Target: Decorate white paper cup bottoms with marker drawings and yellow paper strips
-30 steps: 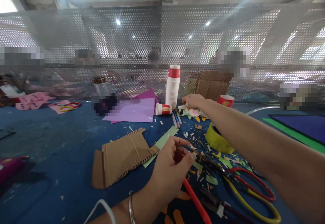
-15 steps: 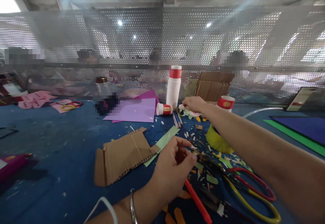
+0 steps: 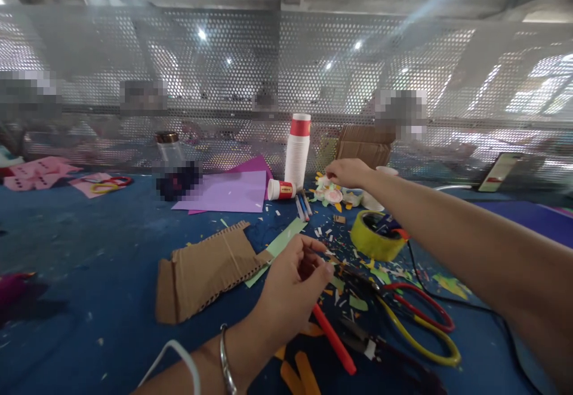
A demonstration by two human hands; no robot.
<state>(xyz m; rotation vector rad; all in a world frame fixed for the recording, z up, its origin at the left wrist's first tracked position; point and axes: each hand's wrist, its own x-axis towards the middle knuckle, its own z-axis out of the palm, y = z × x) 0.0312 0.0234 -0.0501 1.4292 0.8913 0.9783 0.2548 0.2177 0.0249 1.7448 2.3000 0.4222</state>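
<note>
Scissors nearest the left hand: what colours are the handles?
One red handle and one yellow handle, best seen in the head view.

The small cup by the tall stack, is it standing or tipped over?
Tipped over: the cup lies on its side beside the upright stack.

Right hand now farther right of the cup stack, yellow tape roll more visible

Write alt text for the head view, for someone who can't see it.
A person's right hand reaches to paper cutouts beside a stack of paper cups on a blue table. The left hand is half curled near scissors; cardboard and yellow tape lie nearby.
</note>
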